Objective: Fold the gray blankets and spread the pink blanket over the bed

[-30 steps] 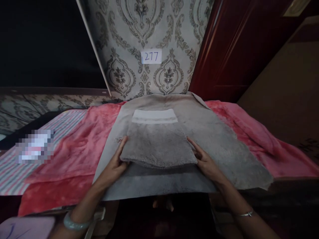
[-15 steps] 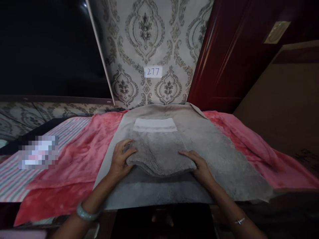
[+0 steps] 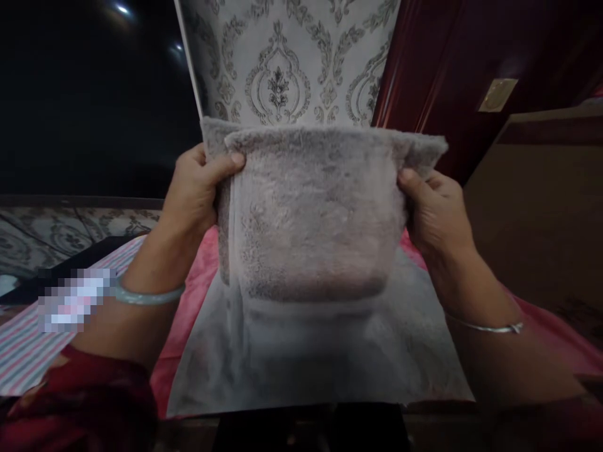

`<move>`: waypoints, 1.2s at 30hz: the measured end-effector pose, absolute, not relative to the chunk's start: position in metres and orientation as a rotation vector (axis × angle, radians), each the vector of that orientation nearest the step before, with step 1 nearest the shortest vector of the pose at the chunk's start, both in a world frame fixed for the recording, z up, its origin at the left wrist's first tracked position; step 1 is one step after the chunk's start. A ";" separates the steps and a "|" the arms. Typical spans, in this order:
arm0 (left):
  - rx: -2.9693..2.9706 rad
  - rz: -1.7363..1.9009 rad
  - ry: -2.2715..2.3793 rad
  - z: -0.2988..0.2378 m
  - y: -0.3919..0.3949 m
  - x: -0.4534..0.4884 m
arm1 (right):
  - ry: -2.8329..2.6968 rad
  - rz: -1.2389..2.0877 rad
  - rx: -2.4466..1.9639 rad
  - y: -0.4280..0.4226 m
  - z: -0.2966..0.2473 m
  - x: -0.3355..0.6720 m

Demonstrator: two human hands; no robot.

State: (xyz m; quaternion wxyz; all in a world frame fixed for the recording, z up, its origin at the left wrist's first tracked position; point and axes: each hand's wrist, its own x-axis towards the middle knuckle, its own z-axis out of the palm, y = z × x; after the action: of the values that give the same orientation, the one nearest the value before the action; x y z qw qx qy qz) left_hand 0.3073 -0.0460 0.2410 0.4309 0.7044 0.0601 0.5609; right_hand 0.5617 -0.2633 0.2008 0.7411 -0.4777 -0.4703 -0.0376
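A folded grey plush towel (image 3: pixel 315 213) hangs upright in the air before me, its lower part blurred by motion. My left hand (image 3: pixel 198 182) pinches its upper left side, thumb on the near face. On the opposite side, my right hand (image 3: pixel 436 204) grips the towel the same way. The top edge shows more than one layer, with corners sticking out past both hands. Below lies a spread grey cloth (image 3: pixel 301 383), partly hidden behind the towel. A pale bangle circles my left wrist and a thin silver one my right.
Pink plush fabric (image 3: pixel 195 307) lies under the grey cloth and shows on both sides. At left are a striped cloth (image 3: pixel 23 358) and a large dark screen (image 3: pixel 94 100). Patterned wallpaper (image 3: pixel 277 75) rises behind. A dark red door (image 3: pixel 452 69) and a brown cardboard panel (image 3: pixel 541 207) stand at right.
Both hands have lifted the towel off the grey cloth, up and toward me, and tipped it upright. The white band on it and the number card on the wall no longer show.
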 end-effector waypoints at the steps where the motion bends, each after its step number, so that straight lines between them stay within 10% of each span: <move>1: 1.703 1.306 0.182 0.245 -0.038 0.312 | -1.010 -0.002 -1.052 -0.255 0.202 0.569; 8: 1.364 0.653 0.857 0.145 0.024 0.354 | -0.647 0.742 -1.341 -0.178 0.093 0.614; 16: 1.354 0.757 0.962 0.013 0.038 0.344 | -0.645 0.777 -1.363 -0.176 -0.031 0.605; 36: 1.851 1.085 1.019 -0.009 0.030 0.351 | -0.862 0.387 -1.545 -0.181 -0.066 0.613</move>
State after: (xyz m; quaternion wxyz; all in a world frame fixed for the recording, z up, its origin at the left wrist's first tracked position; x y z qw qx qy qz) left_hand 0.3509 0.0295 -0.0093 0.3740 0.7227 0.3981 0.4236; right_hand 0.6133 -0.1809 -0.0662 0.6175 -0.6711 -0.3744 0.1679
